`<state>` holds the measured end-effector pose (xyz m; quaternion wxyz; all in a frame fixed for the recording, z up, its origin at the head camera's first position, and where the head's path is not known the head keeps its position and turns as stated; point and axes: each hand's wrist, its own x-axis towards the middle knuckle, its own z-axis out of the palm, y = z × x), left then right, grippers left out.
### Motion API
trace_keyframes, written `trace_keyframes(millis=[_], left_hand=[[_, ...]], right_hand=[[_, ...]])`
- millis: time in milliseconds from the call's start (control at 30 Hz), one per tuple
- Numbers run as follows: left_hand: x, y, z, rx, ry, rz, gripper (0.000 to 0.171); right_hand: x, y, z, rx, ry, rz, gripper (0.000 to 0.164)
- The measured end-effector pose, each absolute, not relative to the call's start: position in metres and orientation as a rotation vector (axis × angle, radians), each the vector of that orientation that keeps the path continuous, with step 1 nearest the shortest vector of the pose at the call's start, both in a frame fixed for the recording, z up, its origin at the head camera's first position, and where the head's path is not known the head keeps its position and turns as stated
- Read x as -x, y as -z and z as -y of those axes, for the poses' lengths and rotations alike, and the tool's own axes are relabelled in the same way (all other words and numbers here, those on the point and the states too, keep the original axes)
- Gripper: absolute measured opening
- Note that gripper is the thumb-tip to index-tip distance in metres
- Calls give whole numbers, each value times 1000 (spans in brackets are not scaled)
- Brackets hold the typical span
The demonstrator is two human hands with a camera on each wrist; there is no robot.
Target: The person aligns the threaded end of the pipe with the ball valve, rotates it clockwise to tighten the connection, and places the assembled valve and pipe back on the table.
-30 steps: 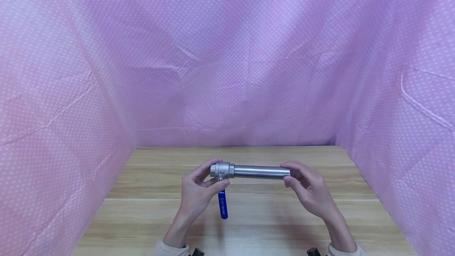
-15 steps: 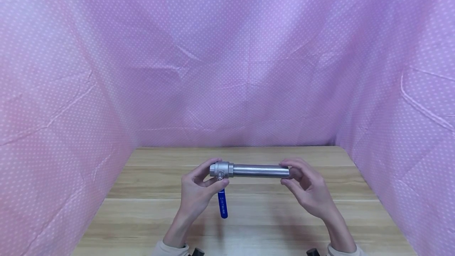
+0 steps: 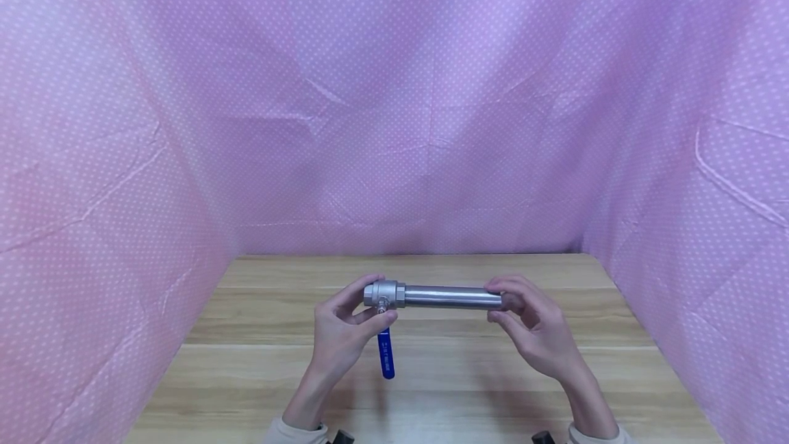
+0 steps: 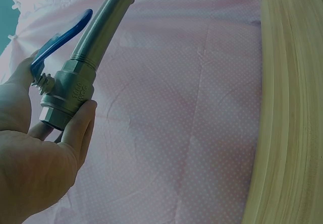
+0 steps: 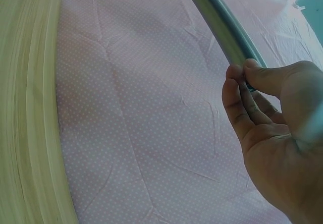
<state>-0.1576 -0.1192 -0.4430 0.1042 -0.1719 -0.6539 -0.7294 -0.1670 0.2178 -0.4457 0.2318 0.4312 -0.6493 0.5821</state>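
Right thumb and steel pipe (image 3: 450, 297) have shifted slightly leftward since a second ago. Joined to a valve (image 3: 385, 291) with a blue lever (image 3: 386, 355), the pipe is at lower centre; the left hand (image 3: 342, 331) grips the valve, the right hand (image 3: 539, 334) pinches the pipe's end, above the worktop (image 3: 246, 362).

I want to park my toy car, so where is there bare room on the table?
The wooden table is bare left of the left hand and right of the right hand, out to the pink cloth. The strip behind the pipe is bare too. It's crowded between the hands, with the valve, blue lever and pipe.
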Motion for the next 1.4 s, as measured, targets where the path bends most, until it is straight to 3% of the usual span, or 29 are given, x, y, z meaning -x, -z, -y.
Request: trace_keyframes(millis=[667,1000,1400], left_hand=[[158,443,119,498,2135,1945,61],[158,443,119,471,2134,1953,62],[159,444,119,498,2152,1937,61]], right_hand=[[163,447,-221,-1042,-1541,1930,48],[167,446,-217,-1134,-1624,1808,59],[167,445,-216,-1127,-1571,1812,55]])
